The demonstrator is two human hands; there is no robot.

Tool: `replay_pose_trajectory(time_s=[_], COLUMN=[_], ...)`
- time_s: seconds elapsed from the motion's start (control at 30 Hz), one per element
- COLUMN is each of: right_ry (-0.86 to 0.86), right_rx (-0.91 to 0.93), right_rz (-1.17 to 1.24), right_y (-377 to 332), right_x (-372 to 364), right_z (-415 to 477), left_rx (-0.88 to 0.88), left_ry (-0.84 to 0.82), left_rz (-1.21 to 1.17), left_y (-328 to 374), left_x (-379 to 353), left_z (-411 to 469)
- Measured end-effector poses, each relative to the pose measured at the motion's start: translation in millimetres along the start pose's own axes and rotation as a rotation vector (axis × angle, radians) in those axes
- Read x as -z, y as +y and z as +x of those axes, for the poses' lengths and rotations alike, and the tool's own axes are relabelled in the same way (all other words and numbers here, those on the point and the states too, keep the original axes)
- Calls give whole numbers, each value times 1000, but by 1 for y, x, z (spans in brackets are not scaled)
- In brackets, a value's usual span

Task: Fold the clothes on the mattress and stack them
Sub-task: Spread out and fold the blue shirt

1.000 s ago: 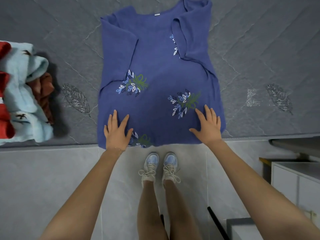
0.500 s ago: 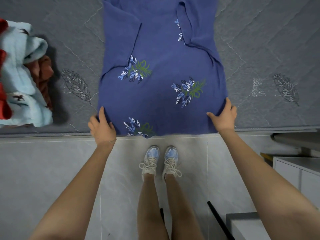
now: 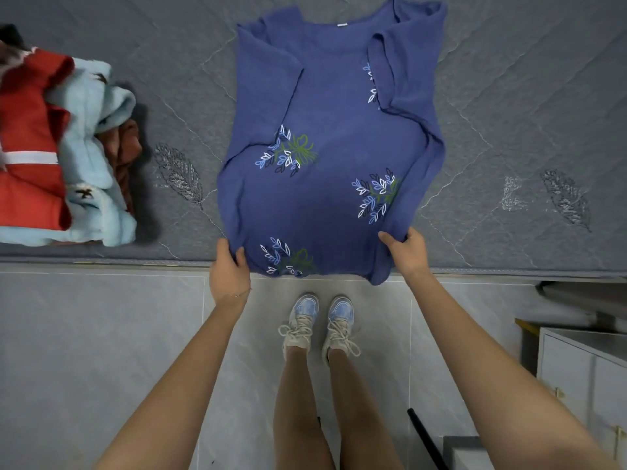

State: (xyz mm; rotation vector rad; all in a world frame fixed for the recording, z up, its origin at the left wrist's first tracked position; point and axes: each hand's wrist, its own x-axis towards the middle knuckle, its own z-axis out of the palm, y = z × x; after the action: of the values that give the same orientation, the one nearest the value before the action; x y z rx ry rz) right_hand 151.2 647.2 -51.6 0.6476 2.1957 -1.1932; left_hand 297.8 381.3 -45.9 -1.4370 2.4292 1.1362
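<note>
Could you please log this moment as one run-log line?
blue shirt on mattress, sleeves folded in | left hand grips its hem corner | right hand grips other hem corner

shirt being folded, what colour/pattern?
Blue shirt with white, blue and green leaf sprigs; head view.

A blue floral shirt (image 3: 339, 157) lies on the grey mattress (image 3: 526, 96), sleeves folded inward. The left hand (image 3: 229, 274) and right hand (image 3: 407, 254) grip its hem corners. A folded stack (image 3: 68, 150) sits left.
</note>
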Motion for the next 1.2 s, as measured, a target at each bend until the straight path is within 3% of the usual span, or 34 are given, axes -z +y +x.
replay_pose_trajectory(time_s=[0.23, 0.57, 0.7, 0.93, 1.03, 1.13, 1.2], right_ry=[-63, -192, -127, 191, 123, 49, 9], right_rx=[-20, -10, -1, -57, -109, -125, -121], right_rz=[232, 415, 389, 439, 472, 359, 267], right_y=[-67, -155, -179, -203, -205, -202, -200], right_x=[-13, 4, 1, 6, -2, -14, -21], right_z=[6, 39, 64, 122, 135, 141, 144], left_rx=[-65, -42, -76, -40, -25, 59, 92], left_ry=[25, 94, 99, 169, 55, -208, -230], left_rz=[-477, -669, -699, -660, -591, -497, -414], left_y=[77, 164, 193, 214, 208, 200, 196], left_x=[0, -8, -15, -20, -29, -37, -38], left_z=[26, 88, 117, 186, 206, 210, 207])
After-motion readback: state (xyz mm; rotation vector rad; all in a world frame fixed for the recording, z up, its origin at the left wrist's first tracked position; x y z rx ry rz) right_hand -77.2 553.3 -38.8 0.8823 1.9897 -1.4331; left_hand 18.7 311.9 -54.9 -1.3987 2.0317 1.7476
